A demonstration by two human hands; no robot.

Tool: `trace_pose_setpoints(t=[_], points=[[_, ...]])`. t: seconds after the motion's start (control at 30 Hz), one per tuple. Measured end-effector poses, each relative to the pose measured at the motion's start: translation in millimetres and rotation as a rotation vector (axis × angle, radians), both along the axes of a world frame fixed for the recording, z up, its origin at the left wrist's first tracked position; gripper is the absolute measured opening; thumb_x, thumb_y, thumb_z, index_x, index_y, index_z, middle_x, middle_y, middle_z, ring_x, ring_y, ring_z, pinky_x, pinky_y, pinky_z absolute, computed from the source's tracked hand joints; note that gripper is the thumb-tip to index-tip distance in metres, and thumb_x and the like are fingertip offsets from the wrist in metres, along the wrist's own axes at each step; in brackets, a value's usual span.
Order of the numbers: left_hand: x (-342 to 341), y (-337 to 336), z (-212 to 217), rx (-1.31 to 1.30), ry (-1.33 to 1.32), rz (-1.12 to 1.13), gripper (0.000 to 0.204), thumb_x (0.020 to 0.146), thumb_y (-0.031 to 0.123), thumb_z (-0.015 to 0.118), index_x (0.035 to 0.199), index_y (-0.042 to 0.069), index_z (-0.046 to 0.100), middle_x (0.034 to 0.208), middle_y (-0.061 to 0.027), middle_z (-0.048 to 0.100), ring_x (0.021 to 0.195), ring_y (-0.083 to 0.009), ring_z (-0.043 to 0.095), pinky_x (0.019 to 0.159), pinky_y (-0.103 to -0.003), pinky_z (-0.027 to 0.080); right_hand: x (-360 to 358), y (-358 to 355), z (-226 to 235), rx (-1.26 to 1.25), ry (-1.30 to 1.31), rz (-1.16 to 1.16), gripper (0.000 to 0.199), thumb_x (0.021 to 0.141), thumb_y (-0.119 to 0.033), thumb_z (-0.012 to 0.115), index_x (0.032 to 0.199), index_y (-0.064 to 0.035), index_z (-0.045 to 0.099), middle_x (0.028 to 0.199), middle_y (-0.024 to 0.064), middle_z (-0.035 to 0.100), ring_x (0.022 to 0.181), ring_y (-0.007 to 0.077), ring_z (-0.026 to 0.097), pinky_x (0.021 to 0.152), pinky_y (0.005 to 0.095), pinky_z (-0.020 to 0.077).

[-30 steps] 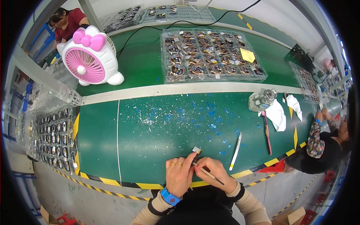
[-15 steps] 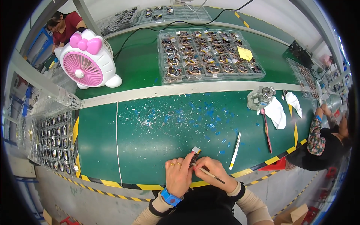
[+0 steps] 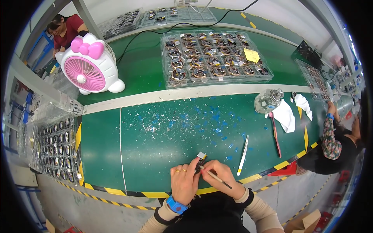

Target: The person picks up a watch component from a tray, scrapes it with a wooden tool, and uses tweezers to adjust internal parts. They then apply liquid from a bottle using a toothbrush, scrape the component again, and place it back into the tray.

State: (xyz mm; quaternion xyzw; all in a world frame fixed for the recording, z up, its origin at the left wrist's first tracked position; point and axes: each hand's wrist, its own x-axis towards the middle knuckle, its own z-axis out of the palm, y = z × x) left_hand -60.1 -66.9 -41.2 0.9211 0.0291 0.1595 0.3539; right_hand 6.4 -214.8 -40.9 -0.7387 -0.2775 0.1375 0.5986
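Note:
At the bench's near edge, my left hand (image 3: 183,184) pinches a small dark electronic assembly (image 3: 198,166). A silvery tab with a yellow edge (image 3: 201,155) stands out from its far end. In my right hand (image 3: 223,174) is a thin, light wooden stick tool (image 3: 215,177) with a dark rear end. Its front end meets the assembly between my fingers; the exact tip is too small to make out. White tweezers (image 3: 243,155) lie on the green bench to the right of my hands.
White and blue scraps (image 3: 175,120) litter the green bench (image 3: 101,155). A glass jar (image 3: 268,101), white cloth (image 3: 285,118) and red-handled brush (image 3: 275,134) are to the right. Beyond a pale ledge (image 3: 186,92) stand a parts tray (image 3: 213,58) and pink-white fan (image 3: 87,70). Two people sit nearby.
The assembly shows more between my fingers, and the stick's front end has shifted slightly on it. My hands stay in nearly the same place; the whole view has shifted a little.

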Motion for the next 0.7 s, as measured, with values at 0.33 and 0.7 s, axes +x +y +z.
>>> trace_pose_setpoints(t=[0.33, 0.7], points=[[-1, -1, -1, -0.015, 0.046, 0.035, 0.056, 0.074, 0.003, 0.072, 0.127, 0.003, 0.055, 0.09, -0.0094, 0.058, 0.084, -0.0284, 0.054, 0.082, -0.04, 0.037, 7, -5, 3, -0.012, -0.02, 0.065, 0.011, 0.086, 0.0, 0.068, 0.093, -0.0014, 0.06, 0.092, 0.011, 0.065, 0.078, 0.0188, 0.064, 0.068, 0.0283, 0.0501], [-2, -4, 0, 0.123, 0.076, 0.151, 0.055, 0.077, 0.014, 0.074, 0.127, 0.003, 0.056, 0.101, -0.0116, 0.054, 0.093, -0.0311, 0.051, 0.085, -0.043, 0.036, 10, -6, 8, -0.02, 0.028, 0.084, 0.007, 0.087, -0.002, 0.066, 0.091, 0.0, 0.06, 0.084, 0.0103, 0.061, 0.071, 0.0219, 0.059, 0.064, 0.0306, 0.0456]])
